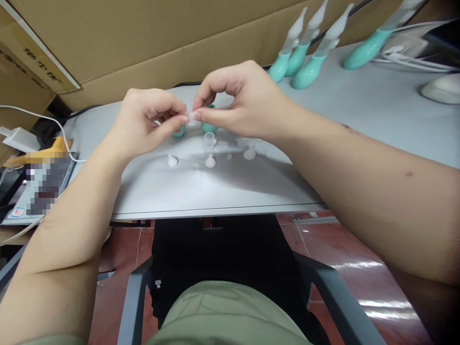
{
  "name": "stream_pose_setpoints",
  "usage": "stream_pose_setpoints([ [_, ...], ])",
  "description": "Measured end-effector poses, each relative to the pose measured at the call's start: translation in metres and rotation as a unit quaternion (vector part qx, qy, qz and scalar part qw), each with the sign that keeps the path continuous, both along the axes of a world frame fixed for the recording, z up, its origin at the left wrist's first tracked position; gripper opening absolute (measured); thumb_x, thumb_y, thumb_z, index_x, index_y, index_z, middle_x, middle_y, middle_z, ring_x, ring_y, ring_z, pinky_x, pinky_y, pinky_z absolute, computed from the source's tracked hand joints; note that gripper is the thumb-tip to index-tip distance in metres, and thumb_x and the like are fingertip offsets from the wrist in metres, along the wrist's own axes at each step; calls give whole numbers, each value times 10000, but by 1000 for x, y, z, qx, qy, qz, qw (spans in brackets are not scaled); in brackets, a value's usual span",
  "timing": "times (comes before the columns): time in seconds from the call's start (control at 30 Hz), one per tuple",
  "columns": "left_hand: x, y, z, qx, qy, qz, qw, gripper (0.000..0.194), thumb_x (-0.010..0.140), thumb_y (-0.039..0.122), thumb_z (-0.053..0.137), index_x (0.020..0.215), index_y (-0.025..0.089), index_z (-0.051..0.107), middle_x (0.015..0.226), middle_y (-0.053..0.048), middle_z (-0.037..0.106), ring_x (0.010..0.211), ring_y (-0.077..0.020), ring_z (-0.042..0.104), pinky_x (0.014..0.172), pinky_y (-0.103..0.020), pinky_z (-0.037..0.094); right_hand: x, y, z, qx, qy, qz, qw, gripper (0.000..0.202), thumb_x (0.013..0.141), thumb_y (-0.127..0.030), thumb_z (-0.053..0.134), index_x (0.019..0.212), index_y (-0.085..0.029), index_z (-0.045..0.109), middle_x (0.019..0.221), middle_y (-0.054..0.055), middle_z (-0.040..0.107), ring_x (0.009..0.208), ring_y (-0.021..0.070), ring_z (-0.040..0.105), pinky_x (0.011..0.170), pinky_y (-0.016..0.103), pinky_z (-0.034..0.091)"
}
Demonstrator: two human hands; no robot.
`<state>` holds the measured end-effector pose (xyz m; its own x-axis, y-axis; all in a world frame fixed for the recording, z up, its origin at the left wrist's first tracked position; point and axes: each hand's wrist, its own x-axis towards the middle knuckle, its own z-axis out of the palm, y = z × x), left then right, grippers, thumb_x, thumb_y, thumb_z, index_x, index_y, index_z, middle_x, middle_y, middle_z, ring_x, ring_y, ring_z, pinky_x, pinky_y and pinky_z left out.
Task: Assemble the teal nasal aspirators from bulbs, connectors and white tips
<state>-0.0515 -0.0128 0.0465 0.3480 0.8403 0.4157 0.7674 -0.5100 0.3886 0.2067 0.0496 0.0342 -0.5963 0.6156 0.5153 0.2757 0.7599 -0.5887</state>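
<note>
My left hand and my right hand meet above the grey table, fingertips pinched round a small translucent white piece between them. Its exact shape is partly hidden by the fingers. Behind my hands are two teal pieces, one near my right fingertips and one mostly covered by my left hand. Just nearer stands a clear cup-shaped piece with a side spout. White cone-shaped tips and a wider white piece lie in front.
Teal bulbs with clear tubes and white tips stand at the back right, one more leaning beside cables. A white mouse lies far right. A yellow tool and white cable are at left. Cardboard walls the back.
</note>
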Motion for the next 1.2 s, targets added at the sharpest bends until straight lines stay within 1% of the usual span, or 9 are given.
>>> stream_pose_setpoints([
  [0.2, 2, -3, 2, 2, 24, -4, 1000, 336, 1120, 567, 738, 1015, 290, 897, 1070, -83, 954, 934, -270, 854, 934, -471, 748, 1, 1, 1, -14, -30, -1, 999, 360, 929, -699, 734, 853, -371, 861, 1097, 94, 914, 1064, 327, 808, 985, 554, 560],
  [0.37, 2, -2, -1, 0, 10, -27, 1000, 310, 1113, 515, 755, 967, 273, 880, 1031, -89, 936, 933, -269, 859, 894, -450, 731, 2, 0, -1, -47, -30, -2, 998, 207, 865, -580, 793, 855, -380, 846, 1131, 85, 936, 1117, 365, 824, 1021, 579, 581],
  [0.57, 3, 0, -6, -21, -104, -51, 993, 309, 1099, 529, 859, 986, 242, 849, 997, -72, 919, 900, -236, 869, 879, -430, 739, 6, 0, 2, -9, -6, 4, 1000, 281, 958, -627, 769, 946, -367, 873, 1197, 83, 933, 1169, 344, 831, 1058, 546, 587],
  [0.67, 3, 4, -10, -8, -156, -63, 986, 379, 1088, 603, 927, 963, 258, 836, 972, -62, 905, 911, -257, 901, 893, -463, 769, 7, 0, 0, 31, -7, 16, 999, 332, 1011, -581, 733, 1164, -349, 915, 1305, 80, 928, 1238, 330, 840, 1131, 529, 585],
  [0.77, 0, 16, -20, 6, -184, -68, 981, 537, 1029, 815, 970, 985, 288, 876, 994, -79, 907, 930, -293, 904, 894, -514, 789, 5, 2, -8, 69, -32, -10, 997, 340, 1024, -488, 774, 1305, -337, 891, 1330, 76, 936, 1282, 339, 853, 1289, 564, 532],
  [0.87, -3, 31, -31, 13, -238, -100, 966, 666, 928, 958, 996, 989, 301, 910, 942, -86, 896, 891, -295, 865, 863, -521, 785, 2, 4, -15, 119, -39, -16, 992, 235, 1105, -489, 773, 1158, -282, 871, 1161, 78, 939, 1194, 339, 855, 1361, 614, 479],
  [1.0, -2, 39, -38, 12, -280, -148, 948, 517, 898, 818, 1112, 1018, 336, 970, 989, -69, 931, 817, -249, 814, 789, -500, 708, -3, 6, -17, 149, -38, -41, 987, 181, 1125, -416, 776, 1072, -280, 883, 1042, 52, 922, 1113, 349, 844, 1321, 663, 490],
  [1.1, 3, 36, -41, 12, -287, -136, 948, 464, 901, 770, 1137, 1024, 353, 976, 1070, -73, 939, 866, -243, 812, 788, -484, 658, -5, 4, -14, 154, -40, -62, 985, 60, 1064, -302, 807, 1019, -278, 838, 1028, 47, 920, 1145, 359, 836, 1329, 674, 480],
  [1.2, 6, 33, -42, 23, -294, -109, 949, 498, 899, 786, 1129, 961, 321, 963, 1097, -85, 902, 943, -241, 818, 874, -492, 682, -6, 1, -14, 135, -33, -45, 989, 142, 1032, -285, 835, 940, -273, 728, 1006, 46, 905, 1076, 347, 828, 1328, 686, 473],
])
